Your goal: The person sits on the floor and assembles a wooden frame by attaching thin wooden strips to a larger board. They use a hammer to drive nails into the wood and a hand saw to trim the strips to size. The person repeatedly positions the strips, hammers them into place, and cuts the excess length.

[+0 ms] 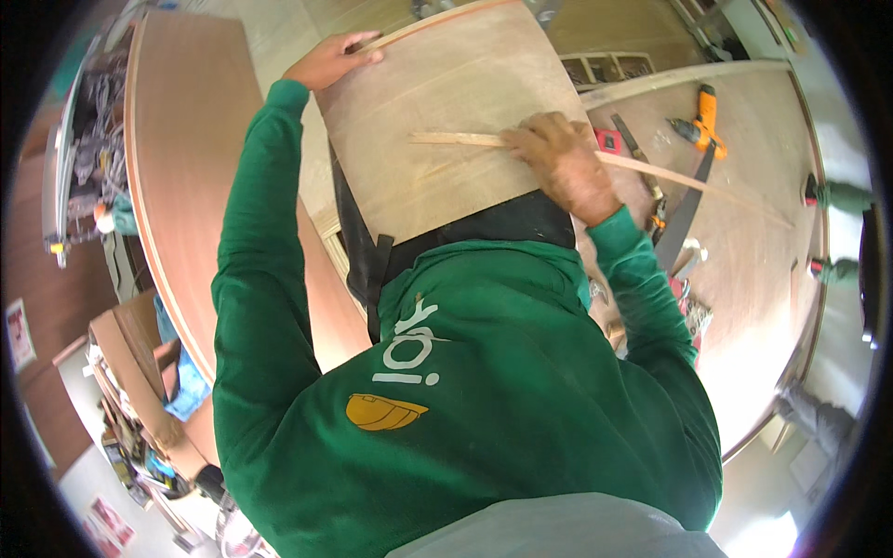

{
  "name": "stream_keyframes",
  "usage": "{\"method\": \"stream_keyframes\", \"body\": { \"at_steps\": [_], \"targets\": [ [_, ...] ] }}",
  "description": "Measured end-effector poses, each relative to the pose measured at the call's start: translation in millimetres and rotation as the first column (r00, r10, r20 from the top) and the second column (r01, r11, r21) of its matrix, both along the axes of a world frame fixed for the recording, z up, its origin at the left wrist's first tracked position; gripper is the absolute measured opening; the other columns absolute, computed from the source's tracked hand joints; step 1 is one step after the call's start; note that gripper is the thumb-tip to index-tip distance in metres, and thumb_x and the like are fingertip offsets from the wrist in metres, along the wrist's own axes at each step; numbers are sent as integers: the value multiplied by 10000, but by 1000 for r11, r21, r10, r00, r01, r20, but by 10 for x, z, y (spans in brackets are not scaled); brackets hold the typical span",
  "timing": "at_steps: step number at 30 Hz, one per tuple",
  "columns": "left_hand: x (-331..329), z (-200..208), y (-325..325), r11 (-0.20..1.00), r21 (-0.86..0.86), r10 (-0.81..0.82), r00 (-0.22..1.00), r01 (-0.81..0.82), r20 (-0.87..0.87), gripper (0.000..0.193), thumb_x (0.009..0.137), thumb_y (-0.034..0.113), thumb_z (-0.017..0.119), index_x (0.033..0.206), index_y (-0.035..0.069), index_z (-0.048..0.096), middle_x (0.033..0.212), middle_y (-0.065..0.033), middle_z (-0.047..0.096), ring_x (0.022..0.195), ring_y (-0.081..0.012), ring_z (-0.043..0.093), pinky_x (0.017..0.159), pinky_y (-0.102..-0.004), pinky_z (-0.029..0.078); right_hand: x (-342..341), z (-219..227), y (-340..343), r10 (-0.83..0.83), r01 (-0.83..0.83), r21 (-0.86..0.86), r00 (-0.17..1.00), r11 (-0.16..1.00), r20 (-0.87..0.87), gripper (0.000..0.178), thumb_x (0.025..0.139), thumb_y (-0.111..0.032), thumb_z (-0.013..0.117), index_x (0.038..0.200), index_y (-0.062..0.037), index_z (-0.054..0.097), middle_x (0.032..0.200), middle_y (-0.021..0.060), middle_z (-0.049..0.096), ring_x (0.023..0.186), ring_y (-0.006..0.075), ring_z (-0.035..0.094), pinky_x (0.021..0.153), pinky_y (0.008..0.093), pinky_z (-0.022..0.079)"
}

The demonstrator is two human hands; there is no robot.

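Observation:
A flat, pale plywood panel (456, 102) lies in front of my body, with a narrow lighter strip along its far edge. At its far left corner my left hand (333, 65) is closed on that edge, fingers on the far side and thumb over the top face. My right hand (563, 163) is over the panel's right side, closed around a thin, long wooden strip (651, 168). One short end of the strip sticks out to the left over the panel; the longer end runs right over the worktop. My palm hides the strip's middle.
On the worktop (763, 139) to the right lie an orange cordless drill (709, 116), a handsaw (684, 214), a dark, narrow hand tool (633, 139) and a red tape measure (608, 140). To the left stands a large wooden board (209, 167); beyond it are a cluttered shelf and a cardboard box (135, 349).

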State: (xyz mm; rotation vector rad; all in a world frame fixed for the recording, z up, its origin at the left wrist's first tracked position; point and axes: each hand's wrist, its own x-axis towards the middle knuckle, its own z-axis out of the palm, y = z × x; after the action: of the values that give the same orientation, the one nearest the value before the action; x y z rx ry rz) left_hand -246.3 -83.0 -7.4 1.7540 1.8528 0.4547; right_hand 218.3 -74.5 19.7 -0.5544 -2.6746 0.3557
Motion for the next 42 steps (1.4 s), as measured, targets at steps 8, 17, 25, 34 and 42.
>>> {"method": "stream_keyframes", "body": {
  "at_steps": [8,17,25,34,42],
  "targets": [
    [523,-401,-1835,667,89,678,652,-740,340,790,994,386,751,1556,-76,444,1222,-180,675,1081,-203,655,928,-340,548,471,-54,76,-230,232,-33,972,972,55,405,952,-167,702,1344,-265,736,1197,69,634,1119,264,619,932,473,433],
    [624,-490,-1723,620,-32,543,399,-784,739,598,992,193,723,1489,-85,539,1161,-83,652,1039,-148,625,926,-276,518,314,-155,269,-183,190,-113,981,975,70,515,892,-45,673,1347,-276,742,1109,66,606,1045,270,628,893,445,450],
    [-190,-479,-1590,604,68,685,561,-794,466,607,1030,200,691,1555,-24,486,1283,-121,692,1207,-219,643,1039,-337,516,-606,29,-43,-59,66,-71,993,995,101,468,881,-44,639,1283,-249,766,1046,63,598,1051,277,621,834,462,444],
    [1880,-24,-1588,821,549,253,962,-157,-103,326,903,208,783,1216,121,764,1123,-93,655,1108,-315,595,960,-450,494,-640,-28,-84,-59,58,11,982,998,177,506,883,-25,633,1298,-283,763,1047,36,605,1056,277,599,833,510,437],
    [1936,-264,-1657,748,510,365,905,-425,218,205,840,210,823,1040,171,844,1032,-34,637,1010,-296,565,884,-422,471,-568,-96,-125,4,1,-53,995,999,97,335,967,-130,726,1296,-182,765,1109,114,635,1078,328,603,951,467,486]
  ]
}}
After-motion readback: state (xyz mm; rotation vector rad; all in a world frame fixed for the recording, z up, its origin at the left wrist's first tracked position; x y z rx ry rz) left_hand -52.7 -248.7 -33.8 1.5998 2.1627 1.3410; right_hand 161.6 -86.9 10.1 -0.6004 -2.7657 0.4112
